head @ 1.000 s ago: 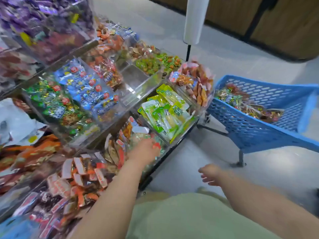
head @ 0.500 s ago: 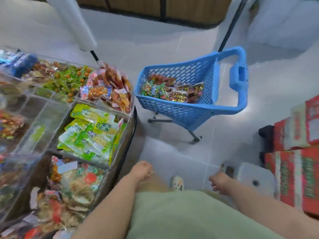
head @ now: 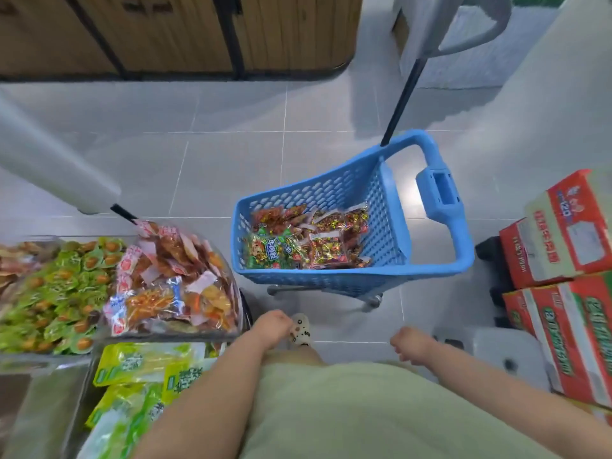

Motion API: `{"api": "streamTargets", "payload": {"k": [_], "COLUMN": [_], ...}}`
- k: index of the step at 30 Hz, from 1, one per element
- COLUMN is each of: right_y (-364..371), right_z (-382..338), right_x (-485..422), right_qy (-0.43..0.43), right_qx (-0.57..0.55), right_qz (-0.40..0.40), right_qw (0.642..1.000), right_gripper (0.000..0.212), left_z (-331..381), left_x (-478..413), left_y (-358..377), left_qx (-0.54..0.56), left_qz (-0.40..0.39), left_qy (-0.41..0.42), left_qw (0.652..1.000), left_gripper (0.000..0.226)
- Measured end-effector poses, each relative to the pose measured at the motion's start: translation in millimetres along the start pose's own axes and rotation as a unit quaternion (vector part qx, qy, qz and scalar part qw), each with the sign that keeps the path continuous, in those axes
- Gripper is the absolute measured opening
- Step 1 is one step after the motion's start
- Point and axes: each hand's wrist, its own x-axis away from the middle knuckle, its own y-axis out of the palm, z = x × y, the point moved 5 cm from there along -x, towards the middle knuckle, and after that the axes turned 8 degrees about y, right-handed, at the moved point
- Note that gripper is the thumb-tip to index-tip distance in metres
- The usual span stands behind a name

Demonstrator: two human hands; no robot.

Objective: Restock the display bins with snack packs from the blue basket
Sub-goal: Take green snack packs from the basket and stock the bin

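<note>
The blue basket [head: 390, 276] stands on wheels on the tiled floor ahead of me, holding several red, green and gold snack packs [head: 308, 240]. Clear display bins [head: 231, 270] at the left hold orange-red packs [head: 172, 276], green round packs [head: 59, 293] and yellow-green pouches [head: 132, 385]. My left hand [head: 273, 326] hangs in front of my body near the bin corner, fingers loosely curled and holding nothing. My right hand [head: 412, 344] hangs lower right of the basket, loosely curled and empty. Both hands are short of the basket.
Red and green cartons [head: 563, 293] are stacked at the right beside a white step stool [head: 506, 356]. A black pole [head: 400, 104] rises behind the basket. Wooden panels [head: 165, 31] line the far wall. A shoe [head: 299, 327] shows on the floor.
The view has swung right from the bins toward the basket. My left hand has left the lower bin and now hangs empty by my body; the basket appears nearer and more central.
</note>
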Motion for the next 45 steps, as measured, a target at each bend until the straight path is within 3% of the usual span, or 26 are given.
{"api": "streamTargets", "payload": {"k": [7,12,18,23,27,29,31,34,36,40,45], "right_y": [-20.1,-48.4,-70.8,-63.1,-48.1,-36.5,-23.0,-14.8,-15.0,-28.0,-56.8], "right_z": [-109.8,-164.3,-233.2,-299.0,-350.5,-368.0,-374.3,-370.2,-362.6,-340.8,-316.6], "right_x": [-1.1,-7.3,-39.8,-71.0,-93.9,-106.2,-117.7,-124.3,-125.2,-113.9,-97.9], "right_qy": [-0.09,-0.125,-0.145,-0.212,-0.281,-0.3,-0.297,-0.291,-0.288,-0.259,-0.186], "right_qx": [0.009,0.005,-0.017,0.041,0.149,0.219,0.303,0.335,0.291,0.075,-0.167], "right_qz": [-0.018,-0.03,-0.072,-0.071,0.0,0.015,0.01,0.043,0.045,-0.049,-0.171], "right_qw": [0.996,0.992,0.987,0.974,0.948,0.928,0.905,0.895,0.911,0.962,0.953], "right_gripper": [0.023,0.024,0.033,0.016,0.05,0.061,0.062,0.059,0.057,0.048,0.043], "left_z": [-12.7,1.1,25.5,3.2,-18.6,-21.8,-21.0,-20.8,-18.3,-9.6,1.4], "left_x": [-36.2,-47.4,-88.4,-93.2,-92.4,-90.5,-89.8,-94.9,-100.3,-110.8,-122.8], "left_y": [-64.4,-78.8,-133.1,-139.4,-134.5,-135.3,-134.8,-133.9,-135.1,-137.3,-136.3], "left_qx": [0.001,0.169,0.392,0.378,0.444,0.425,0.393,0.376,0.368,0.36,0.327], "left_qz": [-0.04,-0.054,0.114,0.106,0.118,0.14,0.143,0.133,0.122,0.117,0.112], "left_qy": [-0.059,-0.118,-0.117,-0.167,-0.188,-0.18,-0.169,-0.167,-0.167,-0.146,-0.125], "left_qw": [0.997,0.977,0.905,0.905,0.868,0.876,0.893,0.902,0.907,0.914,0.93], "left_gripper": [0.027,0.014,0.012,0.023,0.019,0.017,0.016,0.016,0.016,0.011,0.022]}}
